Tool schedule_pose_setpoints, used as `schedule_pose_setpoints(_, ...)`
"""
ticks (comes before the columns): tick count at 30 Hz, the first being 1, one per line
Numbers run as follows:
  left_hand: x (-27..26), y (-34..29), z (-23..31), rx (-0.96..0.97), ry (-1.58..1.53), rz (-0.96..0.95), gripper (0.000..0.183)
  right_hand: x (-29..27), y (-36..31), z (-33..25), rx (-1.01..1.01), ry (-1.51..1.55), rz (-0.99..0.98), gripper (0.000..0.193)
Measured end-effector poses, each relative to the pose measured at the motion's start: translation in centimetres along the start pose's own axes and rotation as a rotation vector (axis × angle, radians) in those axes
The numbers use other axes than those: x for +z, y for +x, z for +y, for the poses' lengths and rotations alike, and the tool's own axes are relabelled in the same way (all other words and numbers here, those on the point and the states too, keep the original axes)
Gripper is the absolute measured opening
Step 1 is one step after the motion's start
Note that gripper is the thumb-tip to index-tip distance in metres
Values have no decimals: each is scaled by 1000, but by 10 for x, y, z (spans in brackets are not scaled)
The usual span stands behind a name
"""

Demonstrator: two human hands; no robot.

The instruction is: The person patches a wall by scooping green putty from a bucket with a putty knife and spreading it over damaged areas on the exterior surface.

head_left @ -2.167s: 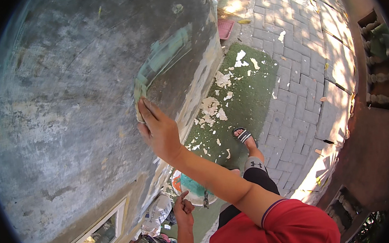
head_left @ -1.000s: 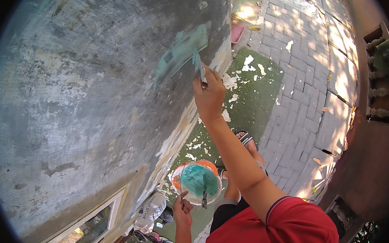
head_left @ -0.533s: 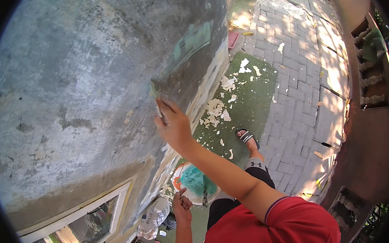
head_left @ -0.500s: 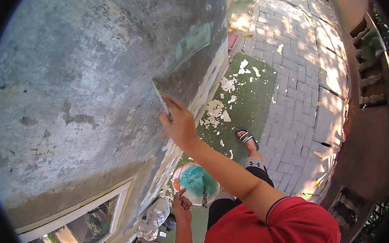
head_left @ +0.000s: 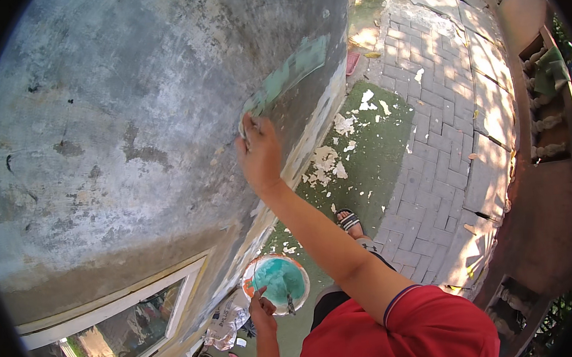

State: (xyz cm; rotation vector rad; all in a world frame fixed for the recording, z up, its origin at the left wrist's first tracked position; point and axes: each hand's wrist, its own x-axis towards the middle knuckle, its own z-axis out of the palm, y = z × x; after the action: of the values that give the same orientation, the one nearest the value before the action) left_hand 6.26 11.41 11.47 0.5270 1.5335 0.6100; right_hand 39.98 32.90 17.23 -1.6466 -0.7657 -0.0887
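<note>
Raised against the grey, patchy wall [head_left: 159, 74], my right hand [head_left: 260, 155] is closed round a putty knife [head_left: 241, 126], which is mostly hidden by the fingers and slightly blurred. A pale green smear [head_left: 292, 72] runs along the wall from the hand toward the upper right. Lower down, my left hand [head_left: 262, 311] has its fingers curled round the thin wire handle of a white and orange bucket [head_left: 301, 302]. Teal paste [head_left: 278, 278] lies inside the bucket, and a dark, smeared tool [head_left: 290, 303] leans at its near rim.
White peeled flakes [head_left: 325, 164] litter the green ground [head_left: 379, 139] beside the wall's foot. My sandalled foot [head_left: 349, 222] stands there. Grey paving [head_left: 426, 188] runs along the right to a balustrade [head_left: 547, 114]. A framed window [head_left: 117, 329], a plastic sack [head_left: 226, 323] and footwear sit lower left.
My right hand has moved up the wall slightly, and the putty knife's blade is now less visible. The green smear reaches farther toward that hand. The view has shifted; my left hand keeps the bucket handle.
</note>
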Motion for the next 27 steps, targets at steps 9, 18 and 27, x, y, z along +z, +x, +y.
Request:
schedule_pose_setpoints(9, 14, -1, 5, -21, -36, -6, 40, -66, 22, 48, 129, 94, 105, 37)
schedule_pose_setpoints(18, 47, -3, 1, -21, -30, -24, 36, -13, -8, 17, 15, 104, -76, 51)
schedule_pose_setpoints(27, 59, -6, 0, -26, -30, 5, 37, -75, 13, 53, 189, 127, -17, 40)
